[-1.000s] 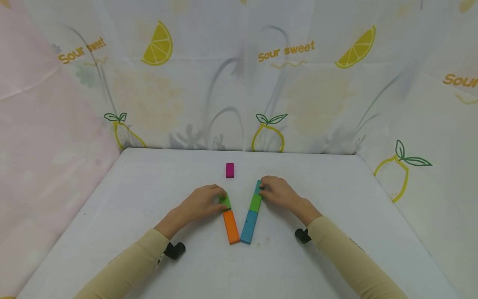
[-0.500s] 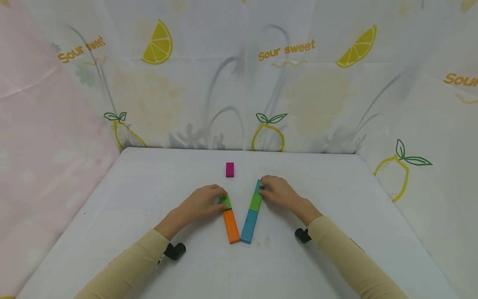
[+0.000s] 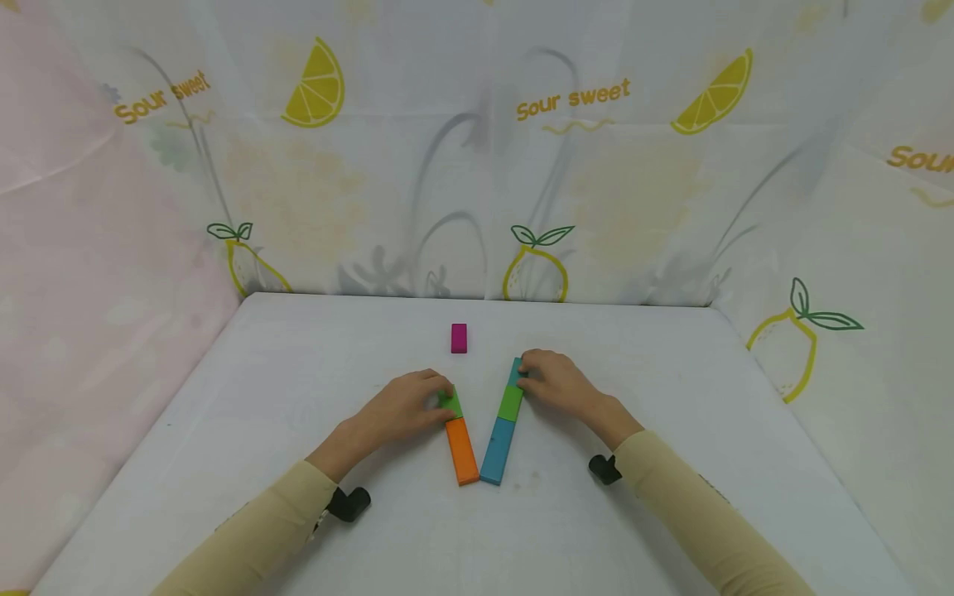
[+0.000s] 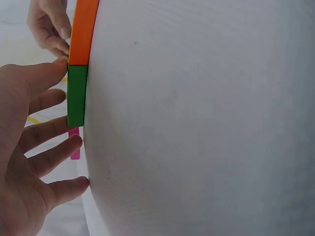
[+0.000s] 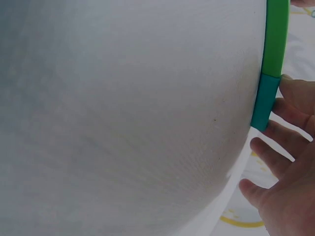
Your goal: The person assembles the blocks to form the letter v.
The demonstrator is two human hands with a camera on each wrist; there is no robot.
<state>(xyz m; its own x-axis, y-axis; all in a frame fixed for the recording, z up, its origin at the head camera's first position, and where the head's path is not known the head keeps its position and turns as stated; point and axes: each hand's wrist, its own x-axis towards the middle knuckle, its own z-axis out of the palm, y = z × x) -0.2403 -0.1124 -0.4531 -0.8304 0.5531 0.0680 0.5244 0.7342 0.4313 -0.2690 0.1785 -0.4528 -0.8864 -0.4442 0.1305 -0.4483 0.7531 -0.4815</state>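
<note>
In the head view my left hand [image 3: 405, 406] pinches a green block [image 3: 453, 405] between thumb and fingertips. That block meets the far end of an orange block [image 3: 463, 454]; the left wrist view shows their ends touching. My right hand [image 3: 559, 384] pinches a small teal block [image 5: 265, 102] by its ends, partly hidden by the fingers in the head view. It tops a slanted row above a second green block [image 3: 510, 404] and a longer blue block [image 3: 497, 452]. The orange and blue blocks come together at their near ends, so the two rows form a V.
A magenta block [image 3: 459, 338] lies alone beyond the V, towards the back of the white table [image 3: 656, 356]. A printed cloth [image 3: 447, 165] with lemon pictures hangs behind the table's far edge. Black wrist cameras [image 3: 349, 504] jut inward from both sleeves.
The green block under my left hand has settled slightly, and the dark edge at its near end no longer shows. My right hand and its row have stayed put.
</note>
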